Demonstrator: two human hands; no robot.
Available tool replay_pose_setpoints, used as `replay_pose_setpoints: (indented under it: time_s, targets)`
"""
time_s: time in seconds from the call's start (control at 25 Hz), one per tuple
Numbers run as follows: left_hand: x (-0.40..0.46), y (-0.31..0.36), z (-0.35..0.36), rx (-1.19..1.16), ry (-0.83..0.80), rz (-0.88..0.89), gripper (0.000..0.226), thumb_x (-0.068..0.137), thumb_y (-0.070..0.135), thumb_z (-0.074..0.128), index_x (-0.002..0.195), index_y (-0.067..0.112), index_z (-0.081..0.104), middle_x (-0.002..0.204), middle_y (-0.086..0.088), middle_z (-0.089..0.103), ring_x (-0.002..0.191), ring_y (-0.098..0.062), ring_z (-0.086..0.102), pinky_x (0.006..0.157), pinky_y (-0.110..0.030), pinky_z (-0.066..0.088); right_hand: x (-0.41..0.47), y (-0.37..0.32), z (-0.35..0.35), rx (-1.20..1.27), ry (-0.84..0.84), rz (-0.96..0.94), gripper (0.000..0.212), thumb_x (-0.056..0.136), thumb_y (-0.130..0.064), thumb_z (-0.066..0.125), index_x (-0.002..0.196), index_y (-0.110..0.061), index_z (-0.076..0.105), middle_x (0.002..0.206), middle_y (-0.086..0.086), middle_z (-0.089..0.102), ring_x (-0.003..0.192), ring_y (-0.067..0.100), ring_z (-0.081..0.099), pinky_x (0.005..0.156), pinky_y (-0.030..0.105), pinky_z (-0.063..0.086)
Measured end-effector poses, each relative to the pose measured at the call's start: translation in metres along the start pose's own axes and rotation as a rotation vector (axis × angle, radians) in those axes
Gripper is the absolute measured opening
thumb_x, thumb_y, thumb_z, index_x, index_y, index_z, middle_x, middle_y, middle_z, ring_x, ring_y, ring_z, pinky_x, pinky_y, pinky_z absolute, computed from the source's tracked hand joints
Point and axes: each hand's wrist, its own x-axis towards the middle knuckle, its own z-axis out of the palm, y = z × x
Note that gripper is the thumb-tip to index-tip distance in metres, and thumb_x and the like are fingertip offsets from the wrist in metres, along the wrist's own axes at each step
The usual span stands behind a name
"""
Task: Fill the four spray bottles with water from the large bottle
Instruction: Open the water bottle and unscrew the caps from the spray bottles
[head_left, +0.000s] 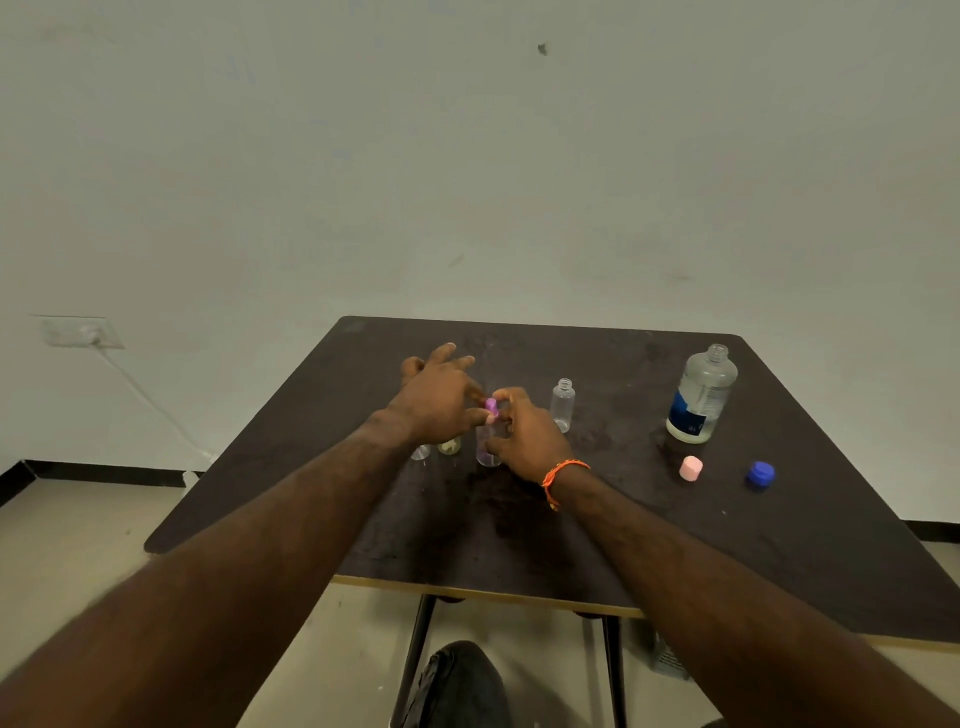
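Both hands work at the purple-capped bottle (488, 441) mid-table (779, 545). The left hand (441, 400) pinches the purple cap (491, 407) with its fingers; the right hand (524, 436) curls around the body. Two more small bottles stand at its 9 o'clock, partly hidden. An uncapped one (562, 412) stands at 3 o'clock, the open large bottle (701, 397) farther that way. A hard twist could tip these light bottles, and a stray elbow could spill the open large one.

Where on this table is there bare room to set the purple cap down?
Bare table lies along the near edge, and between the uncapped small bottle and the large bottle. It is crowded around both hands, left hand and right hand.
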Motion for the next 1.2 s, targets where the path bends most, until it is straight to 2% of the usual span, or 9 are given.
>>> replay_pose_setpoints:
  time_s: [0.24, 0.32, 0.4, 0.6, 0.76, 0.88, 0.96, 1.08, 1.2]
  targets:
    - [-0.026, 0.044, 0.013, -0.088, 0.004, 0.146, 0.038, 0.095, 0.052, 0.064, 0.129, 0.037, 0.071, 0.159, 0.006, 0.047, 0.157, -0.021, 0.019, 0.119, -0.056, 0.015, -0.057, 0.012, -0.033, -0.106, 0.019, 0.017, 0.065, 0.08, -0.015, 0.078, 0.136, -0.02, 0.045, 0.113, 0.004, 0.067, 0.091, 0.016, 0.064, 0.081, 0.028, 0.052]
    - [-0.035, 0.058, 0.018, -0.193, -0.007, 0.188, 0.039, 0.091, 0.036, 0.071, 0.129, 0.029, 0.069, 0.14, 0.005, 0.063, 0.144, -0.02, 0.042, 0.114, -0.049, 0.021, -0.069, 0.015, -0.041, -0.094, 0.026, 0.051, 0.07, 0.08, -0.014, 0.08, 0.139, -0.02, 0.043, 0.12, 0.007, 0.067, 0.102, 0.022, 0.066, 0.092, 0.035, 0.054]
    - [-0.043, 0.067, 0.027, -0.318, -0.028, 0.185, 0.041, 0.086, 0.026, 0.076, 0.126, 0.025, 0.068, 0.12, 0.006, 0.072, 0.121, -0.016, 0.06, 0.106, -0.04, 0.031, -0.076, 0.016, -0.047, -0.07, 0.027, 0.091, 0.078, 0.078, -0.012, 0.081, 0.144, -0.019, 0.039, 0.126, 0.008, 0.066, 0.111, 0.023, 0.065, 0.097, 0.033, 0.051]
    - [-0.048, 0.067, 0.064, -0.525, -0.014, 0.05, 0.05, 0.076, 0.048, 0.087, 0.12, 0.033, 0.069, 0.112, 0.016, 0.073, 0.106, -0.003, 0.065, 0.104, -0.04, 0.042, -0.076, 0.017, -0.052, -0.076, -0.039, 0.12, 0.087, 0.077, -0.014, 0.082, 0.15, -0.019, 0.033, 0.135, 0.01, 0.062, 0.118, 0.024, 0.062, 0.101, 0.033, 0.048]
    - [-0.04, 0.066, 0.089, -0.649, 0.062, 0.02, 0.037, 0.078, 0.052, 0.081, 0.11, 0.035, 0.073, 0.103, 0.021, 0.074, 0.102, 0.003, 0.066, 0.103, -0.051, 0.048, -0.073, 0.015, -0.058, -0.097, -0.067, 0.078, 0.067, 0.082, -0.027, 0.077, 0.141, -0.019, 0.046, 0.129, 0.002, 0.061, 0.113, 0.019, 0.061, 0.094, 0.027, 0.05]
    - [-0.035, 0.065, 0.101, -0.662, 0.074, 0.013, 0.051, 0.07, 0.076, 0.066, 0.107, 0.043, 0.072, 0.097, 0.027, 0.074, 0.099, 0.007, 0.065, 0.101, -0.053, 0.047, -0.068, 0.012, -0.058, -0.21, 0.093, 0.016, 0.032, 0.084, -0.045, 0.074, 0.103, -0.021, 0.066, 0.093, -0.01, 0.065, 0.085, 0.008, 0.061, 0.078, 0.029, 0.055]
    - [-0.033, 0.065, 0.104, -0.638, 0.081, 0.017, 0.063, 0.068, 0.081, 0.063, 0.117, 0.043, 0.071, 0.102, 0.024, 0.076, 0.102, 0.003, 0.067, 0.102, -0.052, 0.047, -0.061, 0.011, -0.057, -0.264, 0.14, -0.003, 0.021, 0.084, -0.041, 0.073, 0.087, -0.022, 0.068, 0.08, -0.008, 0.065, 0.076, 0.01, 0.061, 0.076, 0.038, 0.057]
    - [-0.032, 0.068, 0.101, -0.587, 0.136, 0.003, 0.057, 0.08, 0.064, 0.075, 0.129, 0.036, 0.069, 0.111, 0.016, 0.077, 0.113, -0.006, 0.066, 0.108, -0.05, 0.039, -0.058, 0.006, -0.06, -0.295, 0.102, -0.01, 0.011, 0.088, -0.029, 0.072, 0.091, -0.018, 0.071, 0.086, -0.004, 0.069, 0.08, 0.013, 0.063, 0.082, 0.039, 0.056]
    - [-0.033, 0.069, 0.099, -0.57, 0.133, 0.001, 0.046, 0.085, 0.058, 0.075, 0.127, 0.039, 0.07, 0.11, 0.018, 0.076, 0.115, -0.006, 0.064, 0.106, -0.048, 0.032, -0.061, 0.004, -0.066, -0.275, -0.017, -0.041, 0.028, 0.092, -0.014, 0.066, 0.119, -0.016, 0.068, 0.115, 0.0, 0.071, 0.104, 0.011, 0.064, 0.092, 0.023, 0.051]
